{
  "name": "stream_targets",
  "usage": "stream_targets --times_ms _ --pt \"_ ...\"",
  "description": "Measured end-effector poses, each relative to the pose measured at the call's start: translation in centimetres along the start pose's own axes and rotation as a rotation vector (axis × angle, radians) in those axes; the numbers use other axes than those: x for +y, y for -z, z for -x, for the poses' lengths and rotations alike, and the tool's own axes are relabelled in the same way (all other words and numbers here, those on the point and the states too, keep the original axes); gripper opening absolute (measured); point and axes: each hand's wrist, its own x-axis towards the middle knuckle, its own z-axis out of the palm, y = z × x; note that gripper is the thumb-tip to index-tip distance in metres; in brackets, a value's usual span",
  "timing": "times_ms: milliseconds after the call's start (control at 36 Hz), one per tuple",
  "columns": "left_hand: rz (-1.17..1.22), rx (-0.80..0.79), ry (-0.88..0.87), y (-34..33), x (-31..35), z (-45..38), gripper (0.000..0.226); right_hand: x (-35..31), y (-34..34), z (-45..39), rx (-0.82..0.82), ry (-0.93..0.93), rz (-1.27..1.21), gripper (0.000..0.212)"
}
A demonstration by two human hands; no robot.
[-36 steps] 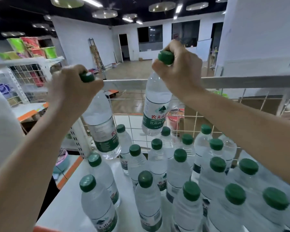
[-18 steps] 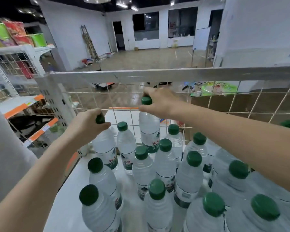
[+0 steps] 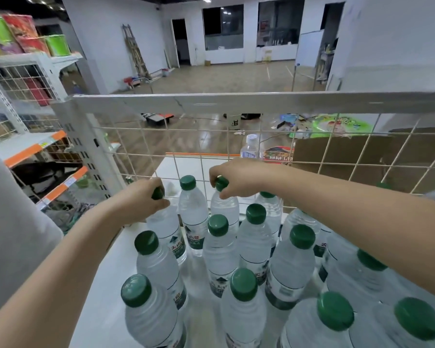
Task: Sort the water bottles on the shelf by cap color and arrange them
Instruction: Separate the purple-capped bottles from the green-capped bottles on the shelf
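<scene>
Each hand pinches a green-capped bottle by its cap at the shelf's (image 3: 106,285) back row: left hand (image 3: 138,202), right hand (image 3: 239,178). Bottles crowd close, so a careless release could topple neighbours.

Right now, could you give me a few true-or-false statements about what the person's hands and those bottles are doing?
1. Each hand grips a green bottle cap. True: the left hand and the right hand each hold one.
2. The shelf's bottles have red caps. False: every visible cap on the shelf is green.
3. A wire mesh panel stands behind the bottles. True.
4. The bottle between the two hands lies on its side. False: it stands upright.
5. The right hand is empty and resting on the shelf. False: it pinches a cap at the back row.
</scene>
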Motion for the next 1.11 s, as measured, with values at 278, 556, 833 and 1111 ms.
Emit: stream_targets --times_ms 278,556,833,1111 --pt "-0.203 0.049 0.084 0.9 1.6 0.3 0.028 0.3 0.4 1.4 -0.005 -0.029 -0.049 0.045" --pt "-0.119 0.302 -0.081 4.2 9.5 3.4 0.035 1.8 2.9 6.3 0.223 -0.055 -0.195 0.031" --pt "-0.014 0.345 -0.358 5.2 22.1 6.3 0.024 7.5 6.1 17.7 0.509 -0.160 -0.254 0.019" --pt "0.086 0.288 -0.589 2.4 36.6 7.5 0.016 18.8 5.1 31.1 0.584 -0.384 -0.244 0.018"
